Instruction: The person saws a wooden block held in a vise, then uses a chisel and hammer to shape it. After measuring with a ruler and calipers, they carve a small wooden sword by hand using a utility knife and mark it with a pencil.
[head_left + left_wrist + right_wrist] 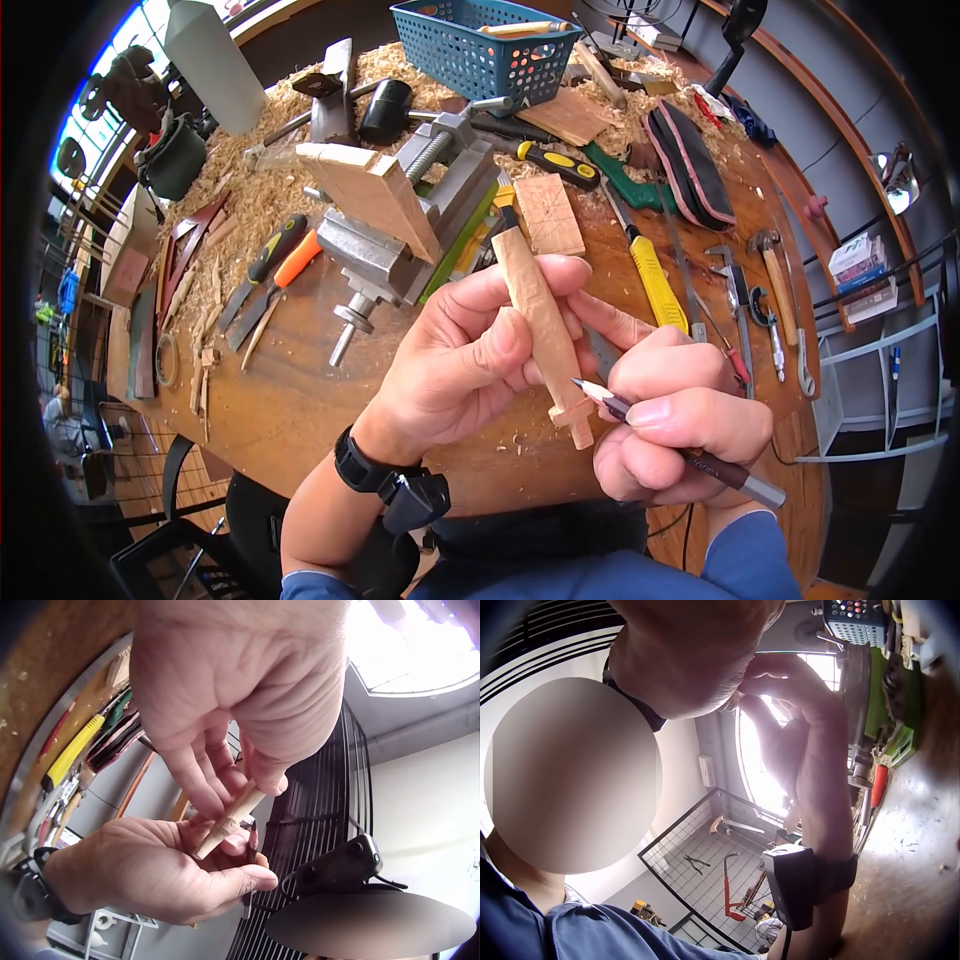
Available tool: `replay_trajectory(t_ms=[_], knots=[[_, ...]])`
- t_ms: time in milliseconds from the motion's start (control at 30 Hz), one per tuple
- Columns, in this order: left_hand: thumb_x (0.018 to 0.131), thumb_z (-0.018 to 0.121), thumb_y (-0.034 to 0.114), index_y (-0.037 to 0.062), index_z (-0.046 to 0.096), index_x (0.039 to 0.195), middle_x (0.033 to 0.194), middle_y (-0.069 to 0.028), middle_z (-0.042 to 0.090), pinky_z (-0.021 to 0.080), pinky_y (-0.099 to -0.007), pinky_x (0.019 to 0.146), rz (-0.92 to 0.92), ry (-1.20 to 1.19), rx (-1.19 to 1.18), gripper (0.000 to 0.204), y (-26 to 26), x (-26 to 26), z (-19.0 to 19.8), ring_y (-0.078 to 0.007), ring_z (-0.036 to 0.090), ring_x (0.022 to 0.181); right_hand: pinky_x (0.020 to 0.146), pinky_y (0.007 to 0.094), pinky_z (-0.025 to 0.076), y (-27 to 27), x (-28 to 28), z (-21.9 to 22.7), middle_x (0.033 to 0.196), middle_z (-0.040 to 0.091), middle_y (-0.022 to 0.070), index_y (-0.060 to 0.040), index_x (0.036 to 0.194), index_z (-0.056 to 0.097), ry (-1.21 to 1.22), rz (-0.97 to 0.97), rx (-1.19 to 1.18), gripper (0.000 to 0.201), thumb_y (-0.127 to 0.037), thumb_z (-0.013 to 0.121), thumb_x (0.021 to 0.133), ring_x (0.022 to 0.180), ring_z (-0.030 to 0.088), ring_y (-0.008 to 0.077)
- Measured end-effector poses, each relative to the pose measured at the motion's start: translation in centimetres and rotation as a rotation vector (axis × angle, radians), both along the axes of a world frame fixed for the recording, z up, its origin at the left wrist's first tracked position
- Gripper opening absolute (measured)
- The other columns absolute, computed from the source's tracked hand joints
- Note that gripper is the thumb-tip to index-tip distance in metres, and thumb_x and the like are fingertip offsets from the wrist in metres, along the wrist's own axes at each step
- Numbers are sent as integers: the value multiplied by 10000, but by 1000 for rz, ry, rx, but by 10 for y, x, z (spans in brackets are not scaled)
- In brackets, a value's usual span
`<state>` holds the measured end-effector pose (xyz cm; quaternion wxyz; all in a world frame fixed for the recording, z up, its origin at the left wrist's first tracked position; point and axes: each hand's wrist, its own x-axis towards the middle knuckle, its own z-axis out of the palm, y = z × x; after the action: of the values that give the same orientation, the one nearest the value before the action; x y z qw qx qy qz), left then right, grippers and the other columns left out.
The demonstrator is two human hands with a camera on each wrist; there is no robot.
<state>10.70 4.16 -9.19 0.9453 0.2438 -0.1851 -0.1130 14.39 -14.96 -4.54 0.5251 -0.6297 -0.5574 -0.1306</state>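
bright daylight | window glare, wrist views | fisheye edges dark

Round wooden tabletop (pixel 300 410), sawdust-strewn at far side. On it: metal vise (pixel 420 215), blue basket (pixel 485 50), yellow utility knife (pixel 655 280), black mallet (pixel 385 108), chisels (pixel 270 275), small wood block (pixel 548 213).

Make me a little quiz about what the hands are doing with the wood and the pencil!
1. True or false: the left hand holds the wooden stick.
2. What does the right hand hold? A) hammer B) pencil C) saw
3. Fill in: the pencil tip touches the stick near its ____ end, the one closest to the person.

Key:
1. True.
2. B, the pencil.
3. Lower end, where a notch is cut, while the blue basket sits far back on the workbench.
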Motion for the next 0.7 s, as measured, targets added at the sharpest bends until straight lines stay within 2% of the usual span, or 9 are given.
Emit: replay_trajectory(t_ms=[200,300,667,700], knots=[[1056,616,227,-10,420,1536,1323,-207,636,604,-396,959,10,-1,28,571,2,1,0,-279,695,1127,975,619,577,-1,0,0,981,520,118,-115,1136,382,-3,-19,18,333,-313,626,1025,718,605,169],[1057,613,221,-17,413,1539,1327,-211,634,604,-394,961,21,-13,53,573,2,2,0,-273,694,1134,1000,600,569,-7,-1,4,991,535,125,-110,1153,385,38,8,-66,341,-299,636,1020,734,629,171],[1067,593,232,-11,418,1539,1329,-231,640,609,-371,944,75,-30,156,559,2,3,6,-279,698,1146,1007,561,572,1,-1,-1,949,574,125,-78,1171,420,41,-66,-18,313,-278,616,1031,754,650,151],[1064,601,235,-7,425,1538,1316,-224,650,606,-339,918,67,-36,163,561,3,4,6,-255,701,1126,1006,557,574,2,-2,-3,948,575,125,-74,1169,420,43,-75,-14,312,-279,611,1033,756,649,148]])
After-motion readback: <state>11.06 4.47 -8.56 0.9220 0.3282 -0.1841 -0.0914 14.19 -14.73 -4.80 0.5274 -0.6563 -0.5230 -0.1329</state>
